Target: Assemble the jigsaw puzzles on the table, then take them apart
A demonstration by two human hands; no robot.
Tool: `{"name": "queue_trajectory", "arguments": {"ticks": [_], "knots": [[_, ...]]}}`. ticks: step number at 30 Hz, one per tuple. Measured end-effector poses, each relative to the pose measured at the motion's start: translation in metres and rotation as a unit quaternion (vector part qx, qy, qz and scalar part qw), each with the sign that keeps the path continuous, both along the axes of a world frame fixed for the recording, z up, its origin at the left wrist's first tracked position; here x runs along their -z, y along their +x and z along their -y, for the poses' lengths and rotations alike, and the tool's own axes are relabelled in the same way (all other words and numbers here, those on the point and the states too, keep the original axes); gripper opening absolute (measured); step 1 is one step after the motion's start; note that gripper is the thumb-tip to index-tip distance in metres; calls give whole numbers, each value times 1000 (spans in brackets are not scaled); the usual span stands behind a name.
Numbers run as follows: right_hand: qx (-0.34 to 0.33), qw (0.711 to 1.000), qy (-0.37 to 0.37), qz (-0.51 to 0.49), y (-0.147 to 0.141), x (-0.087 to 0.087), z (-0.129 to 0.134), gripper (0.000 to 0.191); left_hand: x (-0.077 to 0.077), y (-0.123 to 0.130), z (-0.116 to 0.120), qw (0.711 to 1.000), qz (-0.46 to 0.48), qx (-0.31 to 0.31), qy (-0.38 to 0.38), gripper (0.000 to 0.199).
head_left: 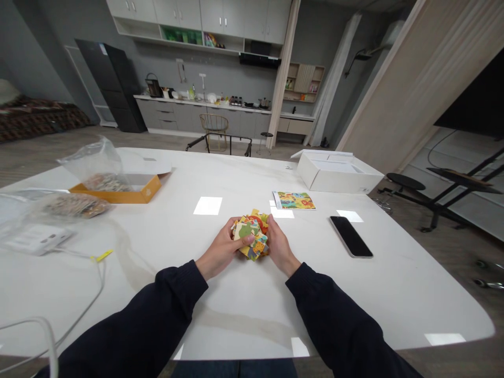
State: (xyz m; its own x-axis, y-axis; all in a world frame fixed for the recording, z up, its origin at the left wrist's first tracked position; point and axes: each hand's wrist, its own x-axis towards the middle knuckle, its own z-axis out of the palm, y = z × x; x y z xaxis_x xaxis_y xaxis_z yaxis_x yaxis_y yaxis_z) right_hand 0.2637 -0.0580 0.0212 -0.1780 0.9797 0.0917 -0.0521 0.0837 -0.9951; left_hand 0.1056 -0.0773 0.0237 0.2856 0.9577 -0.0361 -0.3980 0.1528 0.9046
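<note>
A stack of colourful jigsaw puzzle pieces (252, 239) is held between my two hands over the middle of the white table. My left hand (224, 247) grips it from the left, with the thumb lying across the top piece. Against the pile's right side, my right hand (280, 245) is pressed with its fingers around the edge; the fingertips are partly hidden. The pieces are loosely stacked, with corners sticking out at several angles. Behind them lies a picture card (295, 200) with bright animal drawings.
To the right lies a black smartphone (351, 236); behind it stands a white box (338, 173). At left, an orange box (129, 197) and plastic bags of pieces (79, 205) sit near a white device (35, 239). A white cable (94, 294) runs along the table (244, 325).
</note>
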Motion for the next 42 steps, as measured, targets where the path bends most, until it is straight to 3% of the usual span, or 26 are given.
{"name": "queue_trajectory", "arguments": {"ticks": [2,4,6,9,13,22,25,28,30,34,37,40,42], "knots": [[-15,1000,13,8,10,3,-9,78,-2,-4,-1,1000,4,-14,-7,75],[-10,996,64,68,27,8,-20,71,-5,-12,-3,1000,11,-25,-10,79],[0,975,129,182,46,15,-31,64,-8,-23,-8,999,18,-33,-3,78],[-42,930,166,326,61,25,-42,72,-12,-40,-15,999,24,-42,12,69],[-69,896,206,388,52,29,-46,68,-12,-49,-18,999,22,-27,11,59],[-11,924,209,320,40,31,-38,57,-1,-39,-10,998,20,58,-18,56],[10,938,213,272,37,24,-33,42,2,-38,-9,997,25,68,-23,54],[-13,982,136,128,29,13,-26,41,3,-36,-8,996,16,82,-24,51],[-27,996,74,52,22,10,-23,45,2,-34,-7,996,9,83,-29,51],[-32,999,-12,-18,13,11,-20,42,0,-30,-4,997,8,62,-38,62],[-40,997,-49,-53,10,8,-15,48,-1,-28,-6,1000,-6,15,1,70],[-32,999,6,-34,4,2,-4,57,1,-28,-8,990,-88,-56,91,72],[-34,998,58,9,-1,-1,6,56,3,-28,-8,977,-154,-57,136,73]]}}
